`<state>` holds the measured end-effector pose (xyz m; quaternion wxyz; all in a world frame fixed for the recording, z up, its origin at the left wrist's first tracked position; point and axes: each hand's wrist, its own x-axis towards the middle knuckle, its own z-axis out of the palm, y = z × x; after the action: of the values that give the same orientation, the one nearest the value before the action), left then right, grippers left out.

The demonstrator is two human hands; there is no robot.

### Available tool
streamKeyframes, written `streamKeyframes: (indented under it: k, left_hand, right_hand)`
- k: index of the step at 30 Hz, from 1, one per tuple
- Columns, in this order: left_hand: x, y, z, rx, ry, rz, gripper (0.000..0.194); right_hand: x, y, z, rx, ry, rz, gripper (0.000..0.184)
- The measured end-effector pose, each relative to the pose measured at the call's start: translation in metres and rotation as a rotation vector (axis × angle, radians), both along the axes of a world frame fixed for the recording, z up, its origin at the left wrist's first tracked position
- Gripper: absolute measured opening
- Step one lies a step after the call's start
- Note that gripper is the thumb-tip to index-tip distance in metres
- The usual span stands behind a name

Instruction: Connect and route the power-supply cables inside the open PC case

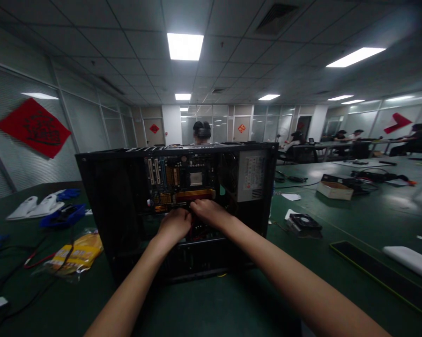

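An open black computer case [101, 196] stands on the green table [337, 220] in front of me, its motherboard [177, 180] facing me. Both my arms reach into it. My left hand [174, 223] is curled closed low inside the case, just under the board's red slots. My right hand [208, 211] is beside it, touching it, fingers pinched at the same spot. What the fingers hold is hidden. A grey power supply [253, 175] sits at the case's upper right, with a fan [228, 171] beside it.
Left of the case lie a yellow bag in clear plastic [77, 252], blue parts [61, 216], white parts [35, 206] and cables. To the right are a loose fan [304, 221], a cardboard box [333, 189] and a long black pad [379, 274]. One person sits behind the case; others work at far right tables.
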<state>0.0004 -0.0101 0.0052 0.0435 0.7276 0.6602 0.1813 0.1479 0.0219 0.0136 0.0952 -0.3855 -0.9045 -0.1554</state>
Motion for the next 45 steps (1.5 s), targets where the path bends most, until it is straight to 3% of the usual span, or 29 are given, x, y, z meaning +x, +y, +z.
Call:
streamKeyframes:
  k: [9, 16, 23, 26, 29, 35, 39, 45]
  left_hand:
    - [-0.001, 0.001, -0.003, 0.049, 0.025, -0.011, 0.032]
    - [0.001, -0.002, 0.005, 0.054, 0.051, 0.018, 0.033]
    - [0.006, -0.003, 0.005, 0.039, 0.07, 0.02, 0.035]
    - [0.01, -0.006, 0.006, 0.128, 0.179, 0.07, 0.035]
    - [0.014, -0.011, 0.009, 0.21, 0.285, 0.089, 0.032]
    - [0.015, -0.012, 0.008, 0.194, 0.265, 0.017, 0.024]
    - [0.012, -0.006, 0.004, 0.196, 0.16, -0.098, 0.017]
    - [0.008, 0.002, 0.0, 0.24, 0.129, -0.17, 0.014]
  right_hand:
    - [0.002, -0.001, 0.001, 0.088, 0.036, -0.027, 0.024]
    - [0.013, -0.008, -0.002, -0.078, 0.128, -0.249, 0.025]
    - [0.017, -0.013, -0.006, -0.131, 0.166, -0.245, 0.024]
    - [0.016, -0.013, -0.005, -0.153, 0.225, -0.226, 0.025]
    - [0.017, -0.01, -0.005, -0.173, 0.263, -0.3, 0.026]
    - [0.021, -0.004, -0.008, -0.195, 0.274, -0.449, 0.027]
    - [0.021, -0.006, -0.007, -0.202, 0.271, -0.433, 0.027]
    - [0.018, -0.006, -0.008, -0.218, 0.285, -0.386, 0.026]
